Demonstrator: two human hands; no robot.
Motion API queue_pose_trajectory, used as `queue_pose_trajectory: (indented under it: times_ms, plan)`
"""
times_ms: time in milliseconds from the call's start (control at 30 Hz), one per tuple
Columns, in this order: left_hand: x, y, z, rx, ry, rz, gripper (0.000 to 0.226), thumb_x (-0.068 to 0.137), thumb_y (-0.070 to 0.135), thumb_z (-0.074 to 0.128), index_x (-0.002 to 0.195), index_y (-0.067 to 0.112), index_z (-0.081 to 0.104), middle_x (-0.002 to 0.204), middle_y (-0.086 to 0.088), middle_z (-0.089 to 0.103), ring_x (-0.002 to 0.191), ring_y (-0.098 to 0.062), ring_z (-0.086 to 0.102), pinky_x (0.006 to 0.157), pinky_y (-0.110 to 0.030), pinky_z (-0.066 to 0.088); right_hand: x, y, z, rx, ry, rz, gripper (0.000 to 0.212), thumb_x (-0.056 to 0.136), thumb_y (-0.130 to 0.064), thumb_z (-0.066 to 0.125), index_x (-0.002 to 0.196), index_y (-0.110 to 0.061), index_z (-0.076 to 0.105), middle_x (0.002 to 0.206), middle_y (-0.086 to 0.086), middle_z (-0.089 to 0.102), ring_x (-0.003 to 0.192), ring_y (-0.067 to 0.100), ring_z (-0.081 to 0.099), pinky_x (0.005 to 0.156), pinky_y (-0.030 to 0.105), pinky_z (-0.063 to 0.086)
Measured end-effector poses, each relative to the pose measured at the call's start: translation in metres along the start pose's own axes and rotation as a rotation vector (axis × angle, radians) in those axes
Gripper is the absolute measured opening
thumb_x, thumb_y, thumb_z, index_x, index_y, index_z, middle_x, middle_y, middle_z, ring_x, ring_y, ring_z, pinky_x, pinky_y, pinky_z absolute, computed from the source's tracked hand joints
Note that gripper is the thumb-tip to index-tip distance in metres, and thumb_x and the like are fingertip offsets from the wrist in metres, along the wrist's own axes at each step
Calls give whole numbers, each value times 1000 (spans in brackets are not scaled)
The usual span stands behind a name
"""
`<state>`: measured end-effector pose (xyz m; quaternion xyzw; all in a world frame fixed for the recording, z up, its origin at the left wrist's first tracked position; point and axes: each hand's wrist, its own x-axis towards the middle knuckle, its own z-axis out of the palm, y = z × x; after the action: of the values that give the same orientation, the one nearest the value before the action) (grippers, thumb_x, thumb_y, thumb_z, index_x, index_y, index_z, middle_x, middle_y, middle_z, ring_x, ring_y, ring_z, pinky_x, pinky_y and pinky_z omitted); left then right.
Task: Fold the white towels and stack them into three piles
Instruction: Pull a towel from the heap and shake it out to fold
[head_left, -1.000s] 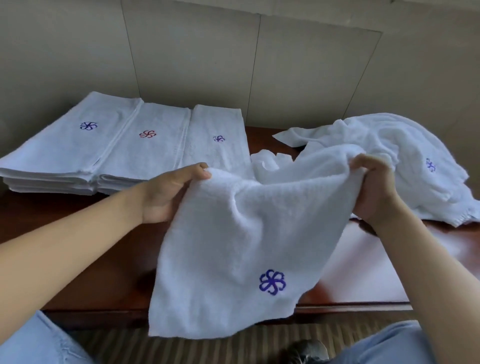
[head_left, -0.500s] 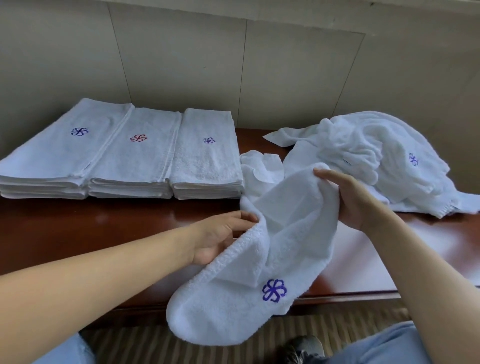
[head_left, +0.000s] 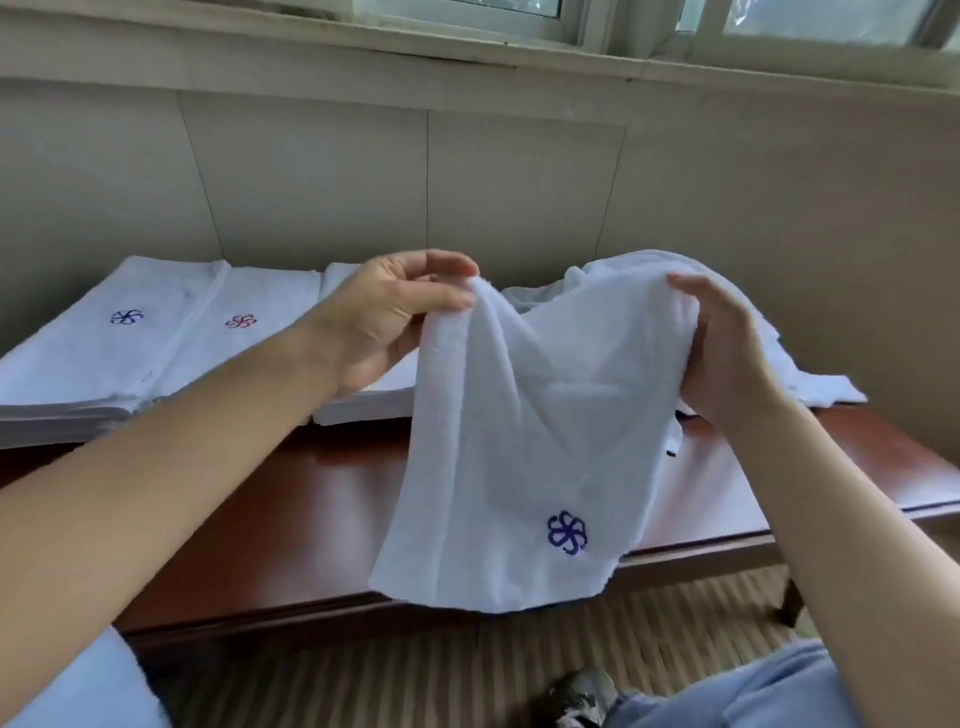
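1. Two bare forearms reach in from the lower corners toward the middle, above a long dark wooden table (head_left: 322, 499) that stands against a panelled wall (head_left: 519, 187).
2. One white towel (head_left: 519, 447) hangs in the air between the hands, in front of the table's near edge; a blue flower emblem (head_left: 567, 532) sits near its lower right corner.
3. Three piles of folded towels (head_left: 156, 353) lie side by side on the left part of the table; the third pile is mostly hidden behind the left wrist.
4. A loose heap of unfolded towels (head_left: 810, 379) lies on the right part of the table, largely covered by the held towel and the right hand.
5. The left hand (head_left: 384, 322) is raised, palm turned to the camera, and pinches the top edge of the towel between thumb and fingers.
6. The right hand (head_left: 722, 348) grips the other top part of the towel; its fingers curl over the fabric and its thumb presses from the near side.
7. Compared with half a second ago, both hands have come up higher and the left hand has taken hold of the top edge; the towel, which was bunched and sagging low, now hangs more open.
8. The view has tilted upward, so a window sill (head_left: 519, 57) now shows at the top.
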<state>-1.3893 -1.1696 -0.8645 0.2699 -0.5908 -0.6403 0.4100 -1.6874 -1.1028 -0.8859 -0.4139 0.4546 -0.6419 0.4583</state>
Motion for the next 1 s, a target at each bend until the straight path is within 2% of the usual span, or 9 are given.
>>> queue_pose_trajectory:
  times_ms: [133, 267, 367, 467, 567, 667, 800, 867, 1000]
  plan:
    - [-5, 77, -30, -112, 155, 251, 29, 93, -2, 62, 91, 24, 74, 79, 7, 72, 70, -7, 68, 63, -20, 55, 1, -46, 19, 191, 11, -163, 57, 88, -36, 59, 134, -4, 63, 127, 17, 65, 122, 36, 63, 104, 44, 48]
    - [-8, 100, -79, -88, 268, 263, 29, 97, 1, 58, 98, 27, 71, 84, 9, 73, 75, -6, 70, 67, -21, 57, 29, -57, 42, 229, 84, -104, 55, 85, -31, 59, 132, -2, 64, 120, 17, 64, 109, 33, 66, 96, 38, 50]
    - [-6, 67, -120, -56, 349, 114, 31, 97, -4, 55, 104, 25, 67, 84, 7, 72, 76, -7, 70, 70, -20, 58, 51, -23, 53, 210, 204, 11, 31, 82, -25, 62, 109, -9, 67, 107, 10, 61, 94, 26, 62, 83, 33, 49]
    - [-11, 15, -154, -51, 370, -128, 35, 92, 0, 61, 115, 27, 64, 85, 2, 71, 67, -7, 70, 59, -20, 57, 73, 29, 54, 253, 265, 102, 17, 84, -18, 59, 98, -11, 66, 91, 3, 61, 78, 21, 61, 73, 24, 48]
    - [-16, -28, -176, -204, 346, -327, 48, 80, 5, 71, 124, 26, 67, 90, -4, 75, 65, -13, 70, 58, -25, 59, 95, 64, 54, 185, 316, 199, 12, 85, -11, 56, 77, -19, 52, 59, -6, 40, 45, 11, 34, 42, 19, 26]
    - [-12, -54, -180, -367, 364, -444, 41, 81, 11, 76, 121, 16, 70, 95, -5, 72, 74, -20, 73, 65, -37, 62, 112, 81, 59, 106, 303, 257, 16, 81, -11, 62, 74, -19, 50, 61, -5, 34, 50, 12, 30, 48, 23, 22]
    - [-1, -70, -181, -380, 409, -471, 23, 92, 23, 71, 108, 8, 71, 91, -5, 69, 77, -19, 72, 75, -37, 64, 120, 83, 71, 24, 189, 250, 4, 82, -15, 65, 81, -15, 61, 70, -1, 47, 62, 16, 42, 59, 27, 26]
    - [1, -74, -183, -310, 470, -440, 14, 95, 18, 69, 106, 9, 70, 92, -5, 70, 76, -16, 71, 88, -34, 61, 120, 79, 72, -83, 129, 207, 10, 86, -21, 69, 90, -12, 68, 78, 5, 59, 67, 18, 57, 61, 27, 40]
    - [-3, -78, -186, -23, 547, -331, 13, 95, 14, 69, 107, 19, 70, 93, -3, 73, 73, -13, 71, 64, -33, 61, 108, 81, 72, -309, 69, 100, 15, 93, -19, 70, 102, -7, 73, 94, 13, 75, 83, 23, 73, 76, 37, 58]
